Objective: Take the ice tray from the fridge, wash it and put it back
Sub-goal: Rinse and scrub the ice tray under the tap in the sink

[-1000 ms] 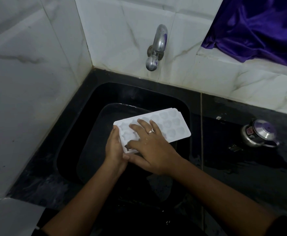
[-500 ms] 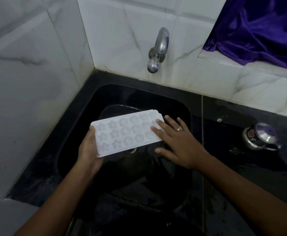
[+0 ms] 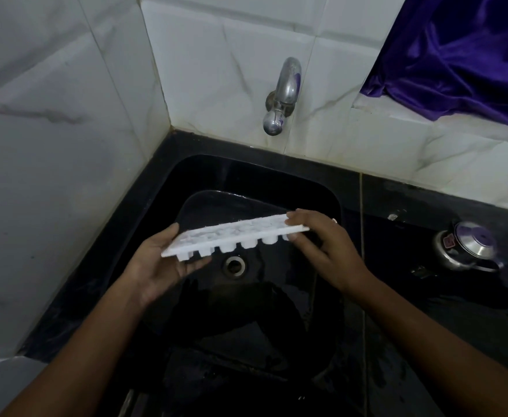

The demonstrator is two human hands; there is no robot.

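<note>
Above the black rectangular sink (image 3: 248, 176) set in the corner of the glossy black stone table (image 3: 427, 206), a white plastic ice tray (image 3: 234, 232) is held in the air between two bare hands, clear of the basin floor. The tray is tipped so that it shows almost edge-on, its near long side turned toward the camera with a row of round cup bottoms hanging below the rim, and its right end sits higher than its left. The left hand (image 3: 156, 266) lies palm up under the left end, its grip closed on the tray with the thumb up against the end and the fingers curled beneath. The right hand (image 3: 328, 245) takes the right end, its grip pinching the rim with fingers laid on top and the thumb pressed underneath. Directly below the tray lies the round metal drain (image 3: 234, 265), and the sink floor looks wet. A chrome wall tap (image 3: 281, 97) juts from the white marbled tiles (image 3: 51, 145) behind the basin. To the right, on the table, stands a shiny steel pot with a domed lid (image 3: 466, 245), well apart from the sink, and a purple satin cloth (image 3: 457, 55) hangs over the ledge above it.
</note>
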